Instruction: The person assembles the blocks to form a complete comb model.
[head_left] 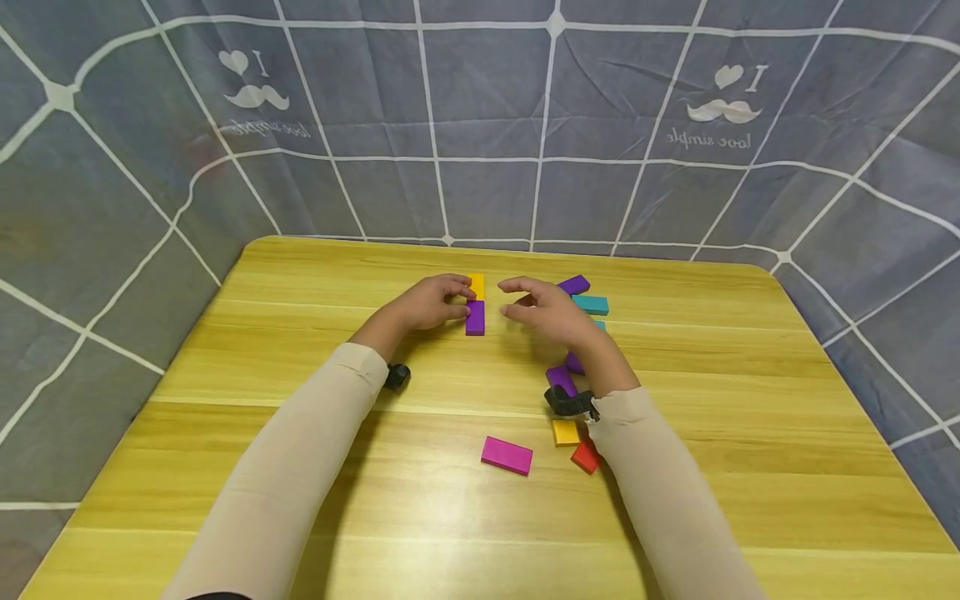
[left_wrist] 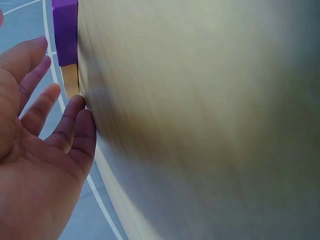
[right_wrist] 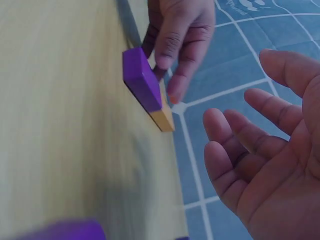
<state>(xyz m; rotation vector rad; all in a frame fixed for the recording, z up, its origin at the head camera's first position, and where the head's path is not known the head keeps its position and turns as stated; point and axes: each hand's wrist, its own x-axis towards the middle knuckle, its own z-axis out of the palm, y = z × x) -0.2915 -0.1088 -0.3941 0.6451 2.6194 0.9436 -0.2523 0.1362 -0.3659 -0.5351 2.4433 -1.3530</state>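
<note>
A purple block (head_left: pixel 475 318) and a yellow block (head_left: pixel 477 287) lie end to end on the table, the yellow one farther back. My left hand (head_left: pixel 435 302) is at their left side, its fingertips close to both; whether they touch cannot be told. In the left wrist view, that hand (left_wrist: pixel 45 125) has loosely bent, spread fingers and grips nothing. To the right of the pair, apart from it, my right hand (head_left: pixel 551 312) hovers with thumb and fingers parted. The right wrist view shows this hand (right_wrist: pixel 272 155) holding nothing, with the purple block (right_wrist: pixel 141 80) beyond.
Behind and below the right hand lie a purple block (head_left: pixel 574 285), a teal block (head_left: pixel 590 305) and others partly hidden by the arm. Nearer are a yellow block (head_left: pixel 566 433), a red block (head_left: pixel 586 457) and a magenta block (head_left: pixel 507 456). A grey curtain (head_left: pixel 487 200) stands behind the table.
</note>
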